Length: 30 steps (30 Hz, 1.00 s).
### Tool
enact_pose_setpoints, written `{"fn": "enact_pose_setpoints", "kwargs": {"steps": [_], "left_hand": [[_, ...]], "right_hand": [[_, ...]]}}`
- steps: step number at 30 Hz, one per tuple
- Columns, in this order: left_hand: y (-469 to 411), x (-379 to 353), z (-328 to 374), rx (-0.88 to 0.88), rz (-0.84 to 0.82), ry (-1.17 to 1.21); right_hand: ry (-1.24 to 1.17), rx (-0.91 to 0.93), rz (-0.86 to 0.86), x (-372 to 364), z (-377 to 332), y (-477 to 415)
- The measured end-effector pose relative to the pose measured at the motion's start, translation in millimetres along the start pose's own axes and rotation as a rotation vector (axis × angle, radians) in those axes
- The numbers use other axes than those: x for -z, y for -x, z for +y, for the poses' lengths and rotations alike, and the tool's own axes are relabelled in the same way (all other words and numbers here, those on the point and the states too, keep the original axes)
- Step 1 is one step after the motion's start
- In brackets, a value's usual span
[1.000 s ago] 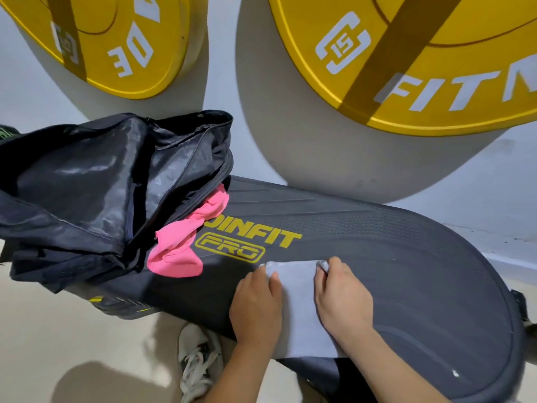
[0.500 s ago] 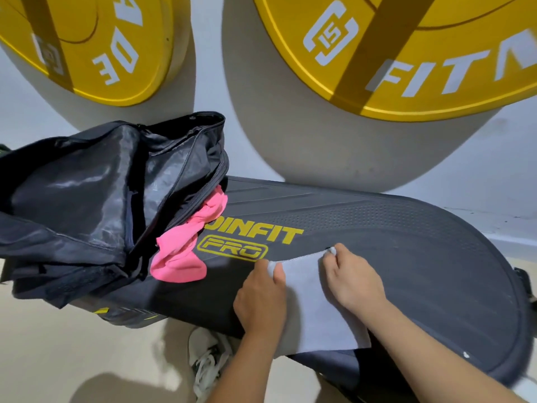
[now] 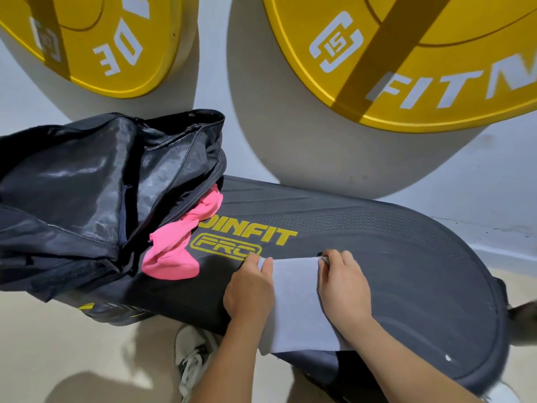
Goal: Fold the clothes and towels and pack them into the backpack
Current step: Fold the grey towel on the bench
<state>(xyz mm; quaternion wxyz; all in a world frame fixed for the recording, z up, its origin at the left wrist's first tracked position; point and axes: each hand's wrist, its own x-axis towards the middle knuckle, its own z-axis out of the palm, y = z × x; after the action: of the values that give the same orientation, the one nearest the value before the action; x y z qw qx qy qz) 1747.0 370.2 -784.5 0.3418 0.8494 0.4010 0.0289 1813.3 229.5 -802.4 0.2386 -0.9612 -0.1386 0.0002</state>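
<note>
A pale grey folded cloth (image 3: pixel 296 303) lies on the dark oval step platform (image 3: pixel 406 257), its near end hanging over the front edge. My left hand (image 3: pixel 250 289) pinches the cloth's far left corner. My right hand (image 3: pixel 343 289) pinches its far right corner. An open black backpack (image 3: pixel 87 199) lies at the left end of the platform. A crumpled pink garment (image 3: pixel 177 251) spills out of the backpack's mouth onto the platform.
Two big yellow weight plates (image 3: pixel 406 53) (image 3: pixel 96 39) hang on the pale wall behind. A white sneaker (image 3: pixel 191 359) shows on the beige floor below the platform's front edge.
Both hands slid up the grey cloth to its far edge and now pinch its two far corners. The cloth lies longer toward me, over the platform's front edge.
</note>
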Motion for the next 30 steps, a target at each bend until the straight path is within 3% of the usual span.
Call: {"fn": "enact_pose_setpoints", "kwargs": {"steps": [2, 3, 5, 8, 11, 14, 17, 21, 26, 30], "left_hand": [[0.0, 4.2, 0.1, 0.025, -0.008, -0.025], [1.2, 6.2, 0.0, -0.011, 0.065, -0.107], [13.9, 5.6, 2.1, -0.259, 0.284, -0.272], [45.1, -22.0, -5.3, -0.645, 0.206, -0.377], [60.5, -39.0, -18.7, -0.575, 0.032, -0.447], [58.7, -40.0, -20.8, -0.566, 0.018, -0.502], [56.2, -37.7, -23.3, -0.59, -0.011, -0.545], [51.0, -32.0, -29.3, -0.626, -0.039, -0.553], [55.8, -19.0, -42.5, -0.664, -0.049, -0.472], [72.6, -11.0, -48.7, -0.802, 0.032, -0.301]], "right_hand": [[0.004, -0.004, 0.007, -0.8, 0.0, -0.4], [0.007, -0.001, 0.017, -1.1, 0.4, -1.3], [0.021, 0.007, 0.021, -1.6, 0.4, -2.4], [0.007, 0.002, 0.023, -2.9, 0.8, -2.0], [-0.017, -0.015, 0.065, 4.5, -3.1, 0.4], [0.009, 0.208, 0.191, 21.9, -8.0, 18.6], [-0.002, 0.466, 0.008, 19.8, -3.9, 54.3], [0.138, 0.384, -0.176, 1.6, 18.1, 65.6], [0.263, 0.374, -0.191, -0.9, 15.2, 67.0], [0.316, 0.381, -0.208, 1.3, 14.2, 65.3]]}}
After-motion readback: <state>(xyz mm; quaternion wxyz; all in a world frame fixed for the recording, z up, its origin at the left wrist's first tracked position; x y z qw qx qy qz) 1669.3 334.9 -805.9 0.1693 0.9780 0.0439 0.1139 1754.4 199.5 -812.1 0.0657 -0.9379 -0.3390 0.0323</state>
